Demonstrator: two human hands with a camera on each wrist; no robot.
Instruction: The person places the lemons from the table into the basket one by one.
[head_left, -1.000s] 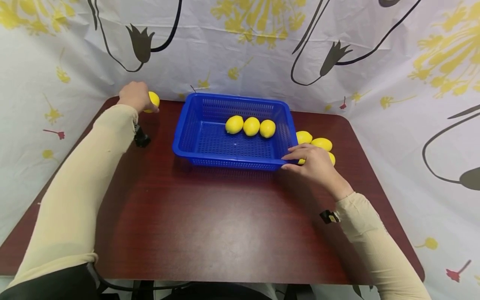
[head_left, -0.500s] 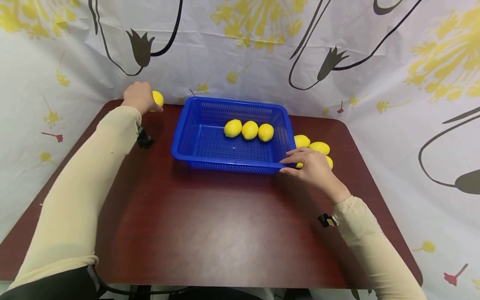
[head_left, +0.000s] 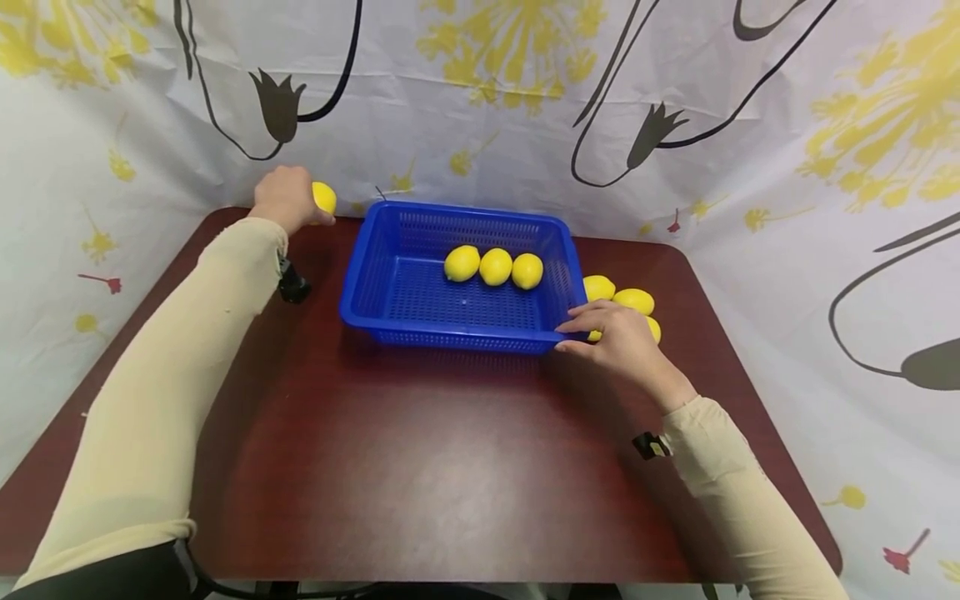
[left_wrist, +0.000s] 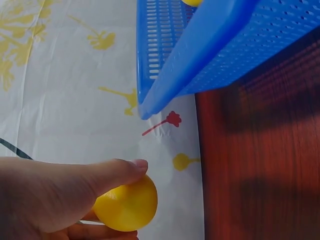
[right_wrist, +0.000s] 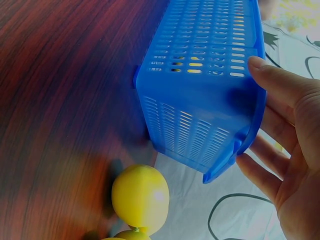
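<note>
My left hand (head_left: pixel 285 200) holds a yellow lemon (left_wrist: pixel 129 206) at the back left, to the left of the blue plastic basket (head_left: pixel 465 342). In the left wrist view the thumb lies over the top of the fruit and the fingers pass beneath it. My right hand (head_left: pixel 618 342) grips the basket's front right corner, thumb on the outer wall and fingers over the rim, as the right wrist view shows. Inside the basket, a row of three lemons (head_left: pixel 496 267) lies toward the right.
Several more lemons (head_left: pixel 633 301) lie on the dark red wooden table (head_left: pixel 450 467) just right of the basket, partly hidden by the right hand. A white patterned cloth (head_left: pixel 420 100) hangs behind and at both sides of the table.
My left hand has moved slightly to the right with the lemon, closer to the basket. The right hand keeps its grip on the corner. The whole head view has shifted a little.
</note>
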